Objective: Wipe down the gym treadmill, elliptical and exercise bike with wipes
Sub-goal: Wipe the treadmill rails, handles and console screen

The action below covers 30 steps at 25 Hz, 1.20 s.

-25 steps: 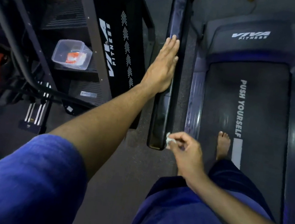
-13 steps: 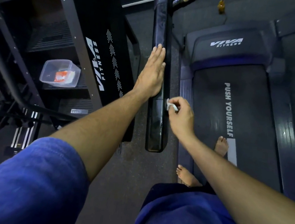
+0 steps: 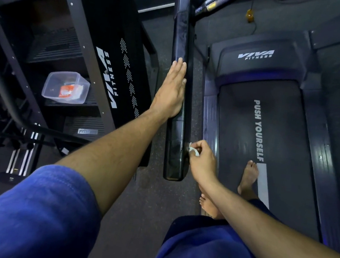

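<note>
Treadmill handrail (image 3: 179, 100) mid-wipe, as I watch from the remote feed: at far left a clear plastic tub (image 3: 66, 87) sits on the neighbouring machine; my left hand (image 3: 172, 90) lies flat, fingers straight, bracing the rail's upper side. The right hand (image 3: 200, 160) pinches a small white wipe (image 3: 192, 149) against the rail's near end, having slid back down from mid-rail half a second ago. I judge this rail nearly finished; the belt (image 3: 270, 141) lies to the right.

Left arm stretched forward, left hand (image 3: 172, 90) flat with straight fingers, right arm reaching in, right hand (image 3: 200, 160) curled, fingertips pinching
</note>
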Tool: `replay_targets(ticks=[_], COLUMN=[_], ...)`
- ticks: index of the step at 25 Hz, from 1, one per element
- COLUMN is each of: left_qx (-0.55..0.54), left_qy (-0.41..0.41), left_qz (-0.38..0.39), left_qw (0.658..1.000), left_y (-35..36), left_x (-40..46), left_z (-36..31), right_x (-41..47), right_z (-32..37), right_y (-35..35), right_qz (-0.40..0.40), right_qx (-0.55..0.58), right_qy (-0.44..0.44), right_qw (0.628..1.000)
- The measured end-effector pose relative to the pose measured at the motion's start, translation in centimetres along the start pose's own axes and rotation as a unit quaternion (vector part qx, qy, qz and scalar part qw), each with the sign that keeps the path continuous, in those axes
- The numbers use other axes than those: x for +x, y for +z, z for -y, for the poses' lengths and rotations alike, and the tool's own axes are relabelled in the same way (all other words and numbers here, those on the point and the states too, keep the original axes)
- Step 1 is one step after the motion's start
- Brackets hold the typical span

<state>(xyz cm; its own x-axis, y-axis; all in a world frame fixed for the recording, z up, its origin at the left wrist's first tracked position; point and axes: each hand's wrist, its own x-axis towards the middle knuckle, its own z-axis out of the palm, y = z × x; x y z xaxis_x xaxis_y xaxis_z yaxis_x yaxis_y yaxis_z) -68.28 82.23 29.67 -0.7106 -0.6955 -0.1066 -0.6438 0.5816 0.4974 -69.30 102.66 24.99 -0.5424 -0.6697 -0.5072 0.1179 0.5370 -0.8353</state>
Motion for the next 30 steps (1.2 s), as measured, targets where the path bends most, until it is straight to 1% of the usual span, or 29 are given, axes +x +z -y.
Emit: replay_targets(ticks=[1, 4, 6, 8, 10, 14, 17, 20, 22, 25, 30], left_qx=[0.003, 0.007, 0.009, 0.018, 0.036, 0.07, 0.037, -0.031, -0.058, -0.074, -0.094], left_qy=[-0.003, -0.007, -0.005, 0.001, 0.004, 0.001, 0.039, 0.077, 0.116, 0.158, 0.206], left_qz=[0.002, 0.005, 0.007, 0.006, 0.002, -0.036, -0.042, -0.006, 0.028, 0.076, 0.139], left_qw=[1.0, 1.0, 1.0, 1.0, 0.999, 0.997, 0.998, 0.997, 0.991, 0.982, 0.964], left_y=[-0.1, -0.2, -0.3, -0.5, -0.5, 0.3, 2.3, 4.6, 6.3, 9.0, 11.6], left_x=[-0.1, -0.1, -0.2, -0.2, 0.0, 0.5, 2.2, 5.6, 8.0, 11.5, 16.0], left_z=[-0.1, -0.4, -0.7, -0.9, -1.0, -2.6, -6.5, -11.9, -15.6, -19.4, -24.1], right_x=[-0.1, -3.4, -5.0, -4.5, -2.8, 0.5, 2.6, 4.8, 6.0, 7.0, 7.7], right_z=[0.1, 0.5, 1.2, 2.7, 4.1, 5.7, 5.9, 6.3, 6.9, 7.0, 5.9], right_y=[-0.4, -1.7, -2.5, -4.0, -6.8, -14.8, -20.5, -25.3, -28.3, -32.1, -36.9], right_qz=[0.014, 0.09, 0.121, 0.129, 0.101, 0.05, -0.001, -0.059, -0.095, -0.143, -0.231], right_qx=[-0.006, 0.002, 0.051, 0.14, 0.187, 0.187, 0.202, 0.23, 0.248, 0.259, 0.27], right_qy=[0.011, 0.029, 0.05, 0.078, 0.075, 0.035, 0.041, 0.023, 0.001, -0.022, -0.013], right_qw=[1.0, 0.996, 0.99, 0.979, 0.974, 0.98, 0.979, 0.971, 0.964, 0.955, 0.935])
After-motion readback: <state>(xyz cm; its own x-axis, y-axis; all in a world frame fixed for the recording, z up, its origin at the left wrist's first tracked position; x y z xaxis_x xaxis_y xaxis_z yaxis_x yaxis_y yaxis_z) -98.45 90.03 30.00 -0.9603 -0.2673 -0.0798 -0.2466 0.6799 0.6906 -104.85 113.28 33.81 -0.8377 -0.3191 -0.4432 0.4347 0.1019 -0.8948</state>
